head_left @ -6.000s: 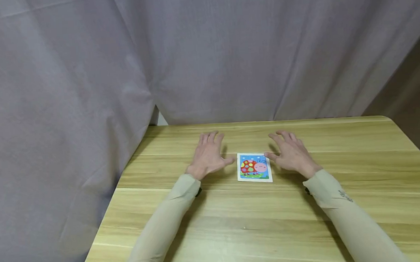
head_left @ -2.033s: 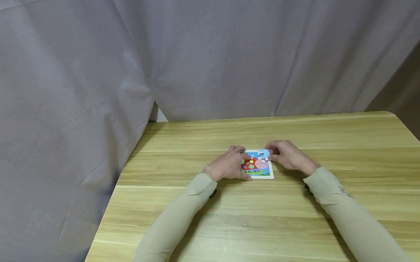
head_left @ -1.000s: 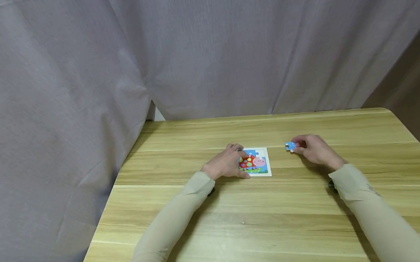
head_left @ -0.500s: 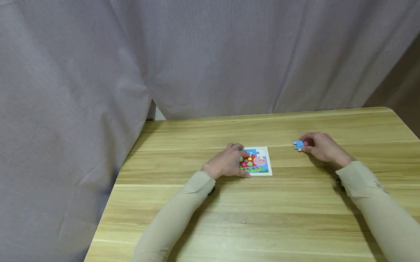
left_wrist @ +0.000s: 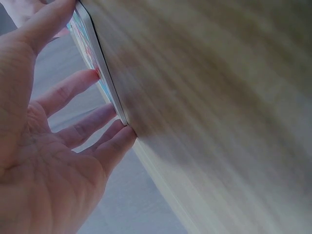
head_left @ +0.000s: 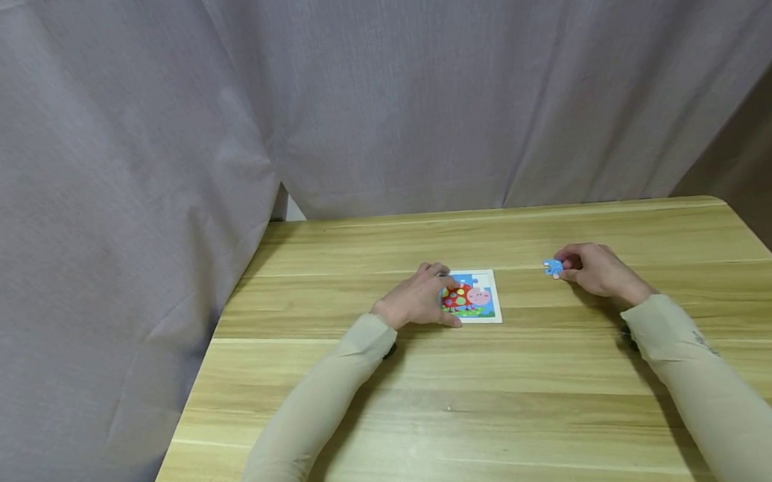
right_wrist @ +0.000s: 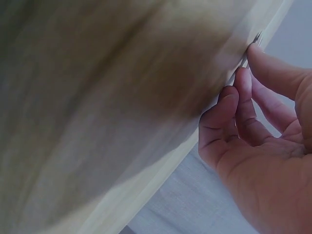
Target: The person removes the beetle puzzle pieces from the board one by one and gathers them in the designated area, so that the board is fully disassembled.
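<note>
A small square jigsaw puzzle (head_left: pixel 481 310) lies on the table, with a ladybird-like picture and a white border. In its upper right corner a white patch of backing shows. My left hand (head_left: pixel 417 298) grips the puzzle's left side, thumb at the near edge and fingertips by the far corner. The left wrist view shows the puzzle's thin edge (left_wrist: pixel 108 78) between thumb and fingers, with one fingertip on its face. To the right of the puzzle, my right hand (head_left: pixel 598 271) pinches a blue jigsaw piece (head_left: pixel 552 267) between thumb and fingers, at or just above the tabletop.
The wooden table (head_left: pixel 451 408) stretches around both hands, with its far edge against a grey curtain (head_left: pixel 383 99). A darker brown cloth (head_left: pixel 764 162) hangs at the right side. Beige sleeves (head_left: pixel 316 395) cover both forearms.
From the puzzle's upper right corner my right hand has lifted the blue piece and carried it right, slowing lately. Earlier both hands were apart from the puzzle; my left hand came onto it and stays.
</note>
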`<state>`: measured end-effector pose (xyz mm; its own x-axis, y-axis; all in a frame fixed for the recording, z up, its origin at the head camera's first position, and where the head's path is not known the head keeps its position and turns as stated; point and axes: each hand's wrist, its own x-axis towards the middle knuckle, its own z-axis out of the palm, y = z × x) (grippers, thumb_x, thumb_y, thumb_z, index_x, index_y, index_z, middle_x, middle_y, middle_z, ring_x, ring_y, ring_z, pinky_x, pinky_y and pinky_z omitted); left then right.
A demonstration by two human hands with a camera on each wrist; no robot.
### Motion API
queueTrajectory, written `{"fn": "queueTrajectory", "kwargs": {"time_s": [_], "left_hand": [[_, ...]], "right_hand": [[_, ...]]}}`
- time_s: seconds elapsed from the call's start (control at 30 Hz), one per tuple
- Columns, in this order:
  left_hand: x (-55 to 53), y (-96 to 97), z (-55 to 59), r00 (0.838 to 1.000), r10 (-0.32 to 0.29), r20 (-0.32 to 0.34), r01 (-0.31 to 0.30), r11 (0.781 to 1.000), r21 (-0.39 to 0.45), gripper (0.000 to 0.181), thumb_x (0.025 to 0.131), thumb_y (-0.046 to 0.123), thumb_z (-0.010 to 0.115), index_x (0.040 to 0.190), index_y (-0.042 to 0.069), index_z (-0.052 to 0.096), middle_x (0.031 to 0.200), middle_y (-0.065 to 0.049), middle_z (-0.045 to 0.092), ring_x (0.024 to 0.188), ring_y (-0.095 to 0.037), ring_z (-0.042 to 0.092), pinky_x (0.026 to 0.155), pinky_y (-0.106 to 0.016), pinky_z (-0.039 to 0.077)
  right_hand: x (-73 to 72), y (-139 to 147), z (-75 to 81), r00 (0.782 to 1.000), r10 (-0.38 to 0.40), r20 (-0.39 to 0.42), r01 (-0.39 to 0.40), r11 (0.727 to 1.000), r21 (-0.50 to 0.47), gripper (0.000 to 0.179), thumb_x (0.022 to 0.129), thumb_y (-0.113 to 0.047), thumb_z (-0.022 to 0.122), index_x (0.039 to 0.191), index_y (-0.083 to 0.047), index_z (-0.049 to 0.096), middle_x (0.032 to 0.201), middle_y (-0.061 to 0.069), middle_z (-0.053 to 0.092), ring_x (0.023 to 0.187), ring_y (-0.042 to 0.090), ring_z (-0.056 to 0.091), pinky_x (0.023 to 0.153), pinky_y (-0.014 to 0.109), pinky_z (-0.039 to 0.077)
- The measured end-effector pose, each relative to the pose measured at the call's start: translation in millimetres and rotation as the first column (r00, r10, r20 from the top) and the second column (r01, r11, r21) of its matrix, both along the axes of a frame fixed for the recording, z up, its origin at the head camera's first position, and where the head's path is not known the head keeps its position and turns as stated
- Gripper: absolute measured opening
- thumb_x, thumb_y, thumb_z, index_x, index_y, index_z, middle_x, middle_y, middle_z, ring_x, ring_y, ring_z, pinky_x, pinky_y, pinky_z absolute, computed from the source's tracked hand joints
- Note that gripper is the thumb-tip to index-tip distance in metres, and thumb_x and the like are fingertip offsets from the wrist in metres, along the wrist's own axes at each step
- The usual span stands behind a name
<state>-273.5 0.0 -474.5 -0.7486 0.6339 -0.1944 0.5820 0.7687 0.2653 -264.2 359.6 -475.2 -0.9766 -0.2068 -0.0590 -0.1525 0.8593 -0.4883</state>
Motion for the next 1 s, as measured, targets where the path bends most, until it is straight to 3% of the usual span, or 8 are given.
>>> {"fn": "queueTrajectory", "kwargs": {"time_s": [0.63, 0.8, 1.0], "left_hand": [[2.0, -0.7, 1.2, 1.000, 0.000, 0.005, 0.000, 1.000, 0.007, 0.078, 0.090, 0.056, 0.087, 0.155, 0.022, 0.062, 0.172, -0.004, 0.044, 0.158, -0.024, 0.041, 0.123, -0.040, 0.052], [1.9, -1.0, 1.2, 1.000, -0.004, 0.002, 0.004, 1.000, 0.008, 0.077, 0.090, 0.056, 0.087, 0.155, 0.022, 0.062, 0.172, -0.005, 0.044, 0.158, -0.025, 0.041, 0.122, -0.040, 0.053], [1.5, -0.6, 2.0, 1.000, -0.008, -0.010, 0.008, 1.000, 0.002, 0.078, 0.090, 0.057, 0.087, 0.155, 0.022, 0.063, 0.171, -0.005, 0.044, 0.157, -0.026, 0.041, 0.122, -0.039, 0.053]], "right_hand": [[4.5, -3, 2.0, 1.000, -0.014, -0.018, 0.013, 1.000, -0.014, 0.032, 0.102, -0.007, 0.073, 0.126, 0.013, 0.069, 0.099, 0.015, 0.071, 0.088, 0.020, 0.061, 0.079, 0.028, 0.049], [8.0, -16, 4.3, 0.997, 0.002, -0.076, -0.005, 0.999, -0.031, 0.033, 0.101, -0.012, 0.077, 0.124, 0.011, 0.072, 0.097, 0.012, 0.073, 0.086, 0.016, 0.062, 0.076, 0.023, 0.049], [11.9, -43, 10.5, 0.994, 0.038, -0.105, -0.042, 0.998, -0.040, 0.031, 0.099, -0.011, 0.078, 0.122, 0.010, 0.074, 0.100, 0.017, 0.076, 0.089, 0.021, 0.066, 0.080, 0.031, 0.053]]}}
